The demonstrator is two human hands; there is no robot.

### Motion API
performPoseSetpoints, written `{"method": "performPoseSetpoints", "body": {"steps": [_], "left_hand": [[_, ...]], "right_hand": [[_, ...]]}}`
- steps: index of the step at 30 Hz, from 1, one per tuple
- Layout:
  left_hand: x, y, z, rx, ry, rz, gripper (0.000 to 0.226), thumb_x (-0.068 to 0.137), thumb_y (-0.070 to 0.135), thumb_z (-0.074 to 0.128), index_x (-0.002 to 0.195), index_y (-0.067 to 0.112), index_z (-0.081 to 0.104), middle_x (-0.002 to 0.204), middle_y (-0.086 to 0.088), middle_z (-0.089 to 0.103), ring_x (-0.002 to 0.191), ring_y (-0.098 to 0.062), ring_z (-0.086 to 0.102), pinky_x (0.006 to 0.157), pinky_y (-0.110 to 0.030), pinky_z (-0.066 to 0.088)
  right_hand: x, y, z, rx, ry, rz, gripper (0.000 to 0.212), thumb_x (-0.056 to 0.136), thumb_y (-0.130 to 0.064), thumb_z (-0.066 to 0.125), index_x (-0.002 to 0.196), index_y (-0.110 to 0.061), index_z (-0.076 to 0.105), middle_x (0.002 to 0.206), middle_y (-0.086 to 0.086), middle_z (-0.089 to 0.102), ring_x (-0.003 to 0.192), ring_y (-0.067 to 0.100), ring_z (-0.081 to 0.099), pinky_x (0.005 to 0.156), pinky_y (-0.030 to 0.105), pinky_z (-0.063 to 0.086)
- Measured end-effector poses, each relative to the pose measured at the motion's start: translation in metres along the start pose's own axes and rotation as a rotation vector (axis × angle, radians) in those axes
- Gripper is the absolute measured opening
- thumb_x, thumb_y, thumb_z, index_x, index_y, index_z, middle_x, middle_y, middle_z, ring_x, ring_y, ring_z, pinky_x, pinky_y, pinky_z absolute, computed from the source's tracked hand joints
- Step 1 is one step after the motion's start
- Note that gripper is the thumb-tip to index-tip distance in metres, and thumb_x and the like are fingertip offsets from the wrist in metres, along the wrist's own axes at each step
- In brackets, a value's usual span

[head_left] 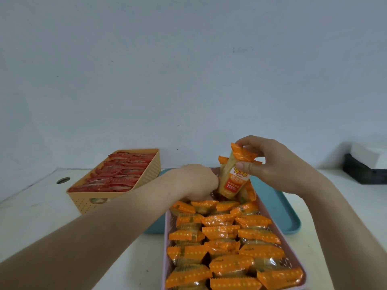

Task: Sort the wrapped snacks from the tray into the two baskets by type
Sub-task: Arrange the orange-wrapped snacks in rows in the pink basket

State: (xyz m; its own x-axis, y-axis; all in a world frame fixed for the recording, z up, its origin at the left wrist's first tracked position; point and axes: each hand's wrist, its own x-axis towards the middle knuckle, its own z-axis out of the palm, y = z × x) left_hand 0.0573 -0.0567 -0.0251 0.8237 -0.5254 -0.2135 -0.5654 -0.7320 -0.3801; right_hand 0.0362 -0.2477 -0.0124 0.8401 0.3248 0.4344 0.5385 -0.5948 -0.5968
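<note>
A pink basket (166,243) in front of me is packed with several orange-wrapped snacks (222,230) in rows. My right hand (278,166) holds an orange-wrapped snack (233,178) upright by its top end, above the far end of that basket. My left hand (196,182) reaches into the far end of the pink basket beside that snack, fingers curled among the packs; what it grips is hidden. An orange-tan basket (117,198) at the left holds several red-wrapped snacks (117,174). The teal tray (287,214) lies under and behind the pink basket.
Everything rests on a white table (41,212) against a pale wall. A round cable hole (63,180) sits in the table at the far left. A black object (364,171) with a white box on it stands at the far right.
</note>
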Motion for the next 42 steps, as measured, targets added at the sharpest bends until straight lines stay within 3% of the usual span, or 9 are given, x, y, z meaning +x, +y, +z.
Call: {"method": "performPoseSetpoints", "body": {"steps": [7,15,20,24,29,32,35,38,42], "left_hand": [[0.01,0.001,0.006,-0.095,-0.007,-0.078,0.033,0.091,0.029,0.06,0.119,0.013,0.057,0.105,-0.008,0.066,0.087,-0.026,0.061,0.074,-0.035,0.052],[0.003,-0.001,0.005,-0.215,0.009,-0.091,0.036,0.085,0.036,0.066,0.113,0.015,0.06,0.094,-0.003,0.065,0.077,-0.019,0.058,0.068,-0.032,0.053],[-0.002,-0.004,0.004,-0.134,0.112,-0.131,0.036,0.083,0.045,0.065,0.102,0.015,0.06,0.077,-0.001,0.059,0.061,-0.014,0.052,0.052,-0.027,0.043],[-0.007,-0.005,0.001,-0.21,0.137,-0.129,0.048,0.078,0.051,0.068,0.114,0.022,0.057,0.084,0.007,0.061,0.069,-0.013,0.055,0.053,-0.025,0.04],[-0.017,-0.01,-0.01,-0.519,0.219,-0.145,0.046,0.079,0.034,0.071,0.124,0.032,0.059,0.076,0.021,0.05,0.07,-0.003,0.047,0.056,-0.016,0.034],[-0.023,-0.017,-0.014,-0.482,0.314,-0.187,0.043,0.08,0.035,0.07,0.122,0.036,0.058,0.096,0.012,0.058,0.084,-0.006,0.049,0.064,-0.022,0.038],[-0.028,-0.022,-0.018,-0.695,0.413,-0.184,0.05,0.081,0.026,0.07,0.126,0.038,0.052,0.109,0.011,0.052,0.097,-0.009,0.051,0.078,-0.027,0.044],[-0.03,-0.017,-0.015,-0.831,0.463,-0.167,0.053,0.08,0.02,0.073,0.123,0.038,0.05,0.11,0.009,0.058,0.087,-0.007,0.059,0.071,-0.023,0.05],[-0.03,-0.012,0.001,-0.792,0.476,-0.207,0.042,0.08,0.011,0.069,0.109,0.036,0.05,0.104,0.014,0.064,0.076,0.0,0.057,0.058,-0.008,0.039]], "right_hand": [[0.001,-0.002,0.002,-0.016,-0.022,0.006,0.038,0.088,-0.025,0.068,0.123,-0.028,0.055,0.105,-0.012,0.054,0.097,0.01,0.055,0.074,0.015,0.045],[0.0,-0.001,0.002,0.031,-0.057,0.006,0.033,0.087,-0.023,0.068,0.117,-0.031,0.054,0.107,-0.01,0.057,0.098,0.012,0.058,0.08,0.03,0.053],[0.0,-0.001,-0.001,0.037,-0.066,0.013,0.033,0.087,-0.023,0.068,0.117,-0.03,0.054,0.107,-0.007,0.059,0.098,0.014,0.059,0.08,0.033,0.055],[0.0,-0.001,0.001,0.044,-0.103,0.022,0.034,0.087,-0.021,0.068,0.115,-0.032,0.053,0.109,-0.006,0.059,0.099,0.015,0.059,0.081,0.035,0.056],[0.001,0.001,0.002,0.005,-0.124,0.028,0.036,0.088,-0.022,0.068,0.116,-0.036,0.051,0.116,-0.006,0.056,0.103,0.015,0.056,0.08,0.028,0.052],[0.001,0.001,0.003,-0.007,-0.141,0.028,0.039,0.087,-0.023,0.069,0.118,-0.036,0.05,0.119,-0.006,0.055,0.105,0.014,0.054,0.078,0.023,0.047],[0.0,-0.002,0.006,-0.015,-0.164,0.002,0.038,0.085,-0.02,0.071,0.115,-0.036,0.054,0.116,-0.009,0.058,0.105,0.011,0.054,0.082,0.027,0.049],[-0.001,-0.009,0.006,-0.006,-0.167,-0.044,0.037,0.08,-0.015,0.076,0.11,-0.033,0.063,0.106,-0.017,0.064,0.103,0.004,0.057,0.088,0.032,0.052],[0.001,-0.014,0.016,-0.052,-0.186,-0.075,0.04,0.075,-0.018,0.077,0.109,-0.035,0.065,0.104,-0.019,0.066,0.1,0.004,0.058,0.088,0.034,0.051]]}}
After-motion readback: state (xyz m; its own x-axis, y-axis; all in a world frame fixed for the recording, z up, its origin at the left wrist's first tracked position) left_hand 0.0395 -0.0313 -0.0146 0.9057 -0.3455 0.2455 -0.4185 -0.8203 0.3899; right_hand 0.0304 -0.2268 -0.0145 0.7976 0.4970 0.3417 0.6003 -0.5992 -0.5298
